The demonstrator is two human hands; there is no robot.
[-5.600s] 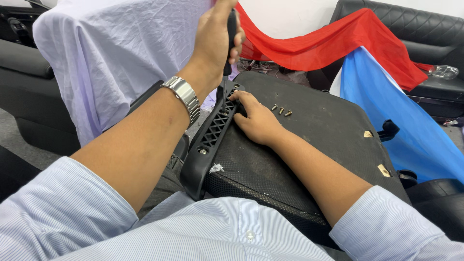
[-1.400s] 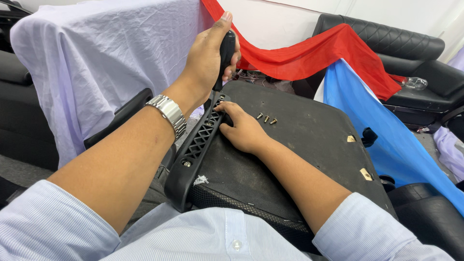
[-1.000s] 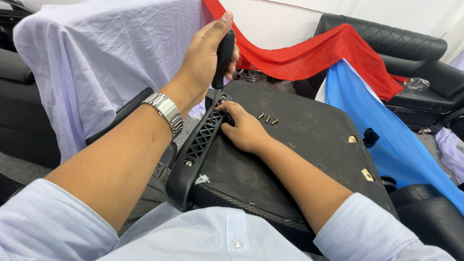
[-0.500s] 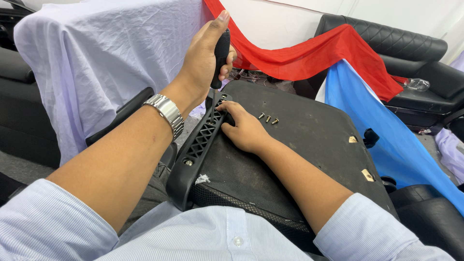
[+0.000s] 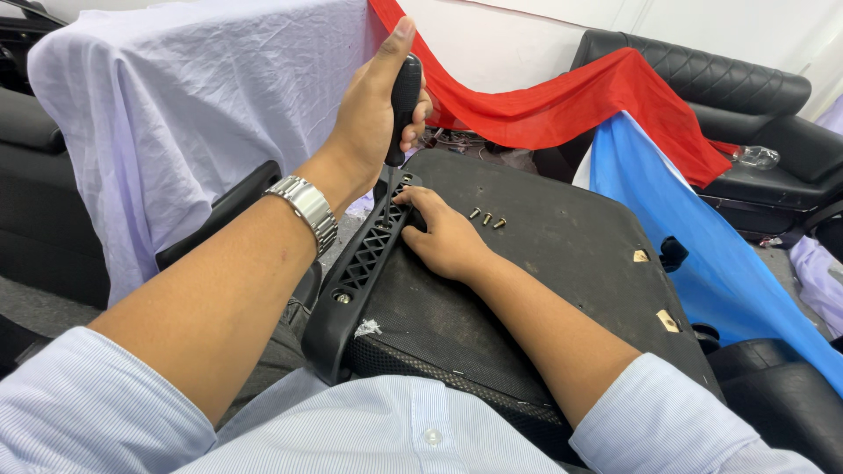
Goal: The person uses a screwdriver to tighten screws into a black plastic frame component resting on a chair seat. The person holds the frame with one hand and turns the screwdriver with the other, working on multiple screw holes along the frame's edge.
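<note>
Black-handled screwdriver (image 5: 402, 105) stands upright in the left hand's (image 5: 373, 118) closed grip, its tip seemingly in the black plastic bracket (image 5: 364, 263) on the upturned seat base (image 5: 544, 263). The right hand (image 5: 448, 241) presses flat beside it, fingers loosely curled, near three loose screws (image 5: 486, 219).

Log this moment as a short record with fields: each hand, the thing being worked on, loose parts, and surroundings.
left hand: wrapped around a black screwdriver, held upright, tip down in the black plastic bracket
right hand: flat on the seat panel, fingers by the screwdriver tip
loose parts: three small screws lying on the panel
wrist: metal watch on the left arm
surroundings: white sheet, red cloth, blue cloth, black sofa
</note>
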